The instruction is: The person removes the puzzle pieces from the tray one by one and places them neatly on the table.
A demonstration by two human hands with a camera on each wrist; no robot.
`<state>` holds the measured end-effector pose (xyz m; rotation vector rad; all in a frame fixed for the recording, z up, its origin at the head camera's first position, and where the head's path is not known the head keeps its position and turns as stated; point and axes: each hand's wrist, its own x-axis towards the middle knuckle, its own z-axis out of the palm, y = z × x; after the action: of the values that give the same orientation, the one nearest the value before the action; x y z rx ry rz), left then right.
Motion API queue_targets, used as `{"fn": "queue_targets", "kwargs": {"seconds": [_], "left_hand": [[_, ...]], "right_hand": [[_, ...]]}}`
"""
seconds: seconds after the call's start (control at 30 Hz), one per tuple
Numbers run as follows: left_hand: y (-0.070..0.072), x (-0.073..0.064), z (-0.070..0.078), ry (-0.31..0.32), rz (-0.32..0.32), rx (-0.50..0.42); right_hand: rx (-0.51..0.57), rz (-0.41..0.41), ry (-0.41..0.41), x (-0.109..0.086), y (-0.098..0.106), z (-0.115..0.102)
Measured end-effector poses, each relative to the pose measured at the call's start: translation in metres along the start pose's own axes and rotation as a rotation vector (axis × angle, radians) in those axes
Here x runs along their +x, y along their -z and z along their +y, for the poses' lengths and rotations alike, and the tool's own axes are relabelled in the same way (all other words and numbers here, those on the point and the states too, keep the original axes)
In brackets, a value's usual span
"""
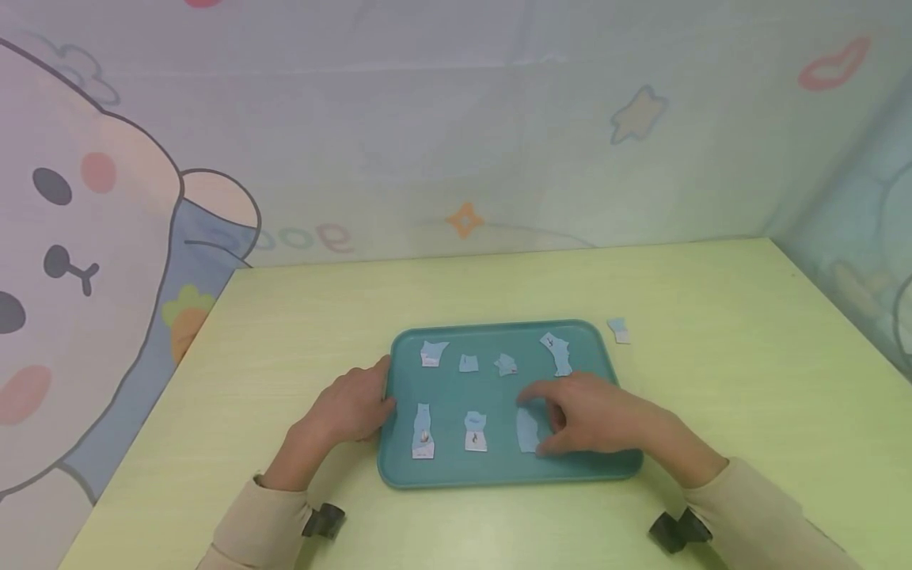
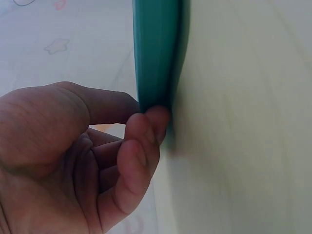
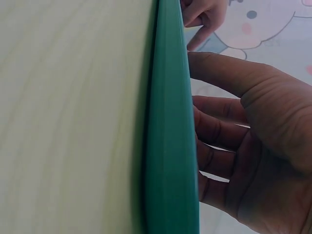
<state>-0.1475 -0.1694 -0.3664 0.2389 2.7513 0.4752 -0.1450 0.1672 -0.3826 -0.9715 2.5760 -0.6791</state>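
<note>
Blue paper piece (image 1: 527, 430) lies on the green tray (image 1: 495, 473) under my right hand (image 1: 594, 412), spanned by thumb and forefinger; I cannot tell whether they pinch it or only touch its edges. My left hand (image 1: 356, 404) grips the rim on its side, thumb above, fingers beneath, presumably to stop sliding. Six other scraps (image 1: 475, 440) lie apart on the tray, between and beyond my hands; the spacing likely keeps each easy to see and pick up. One outlying scrap (image 1: 619, 330) rests on the counter (image 1: 698, 301) past my right hand.
</note>
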Motion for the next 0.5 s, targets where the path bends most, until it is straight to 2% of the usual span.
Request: {"fn": "queue_targets", "kwargs": {"seconds": [0.5], "left_hand": [[-0.0003,-0.0009,0.0004,-0.009,0.007,-0.001]], "right_hand": [[-0.03,0.025,0.013,0.0005,-0.0025,0.0004]]}}
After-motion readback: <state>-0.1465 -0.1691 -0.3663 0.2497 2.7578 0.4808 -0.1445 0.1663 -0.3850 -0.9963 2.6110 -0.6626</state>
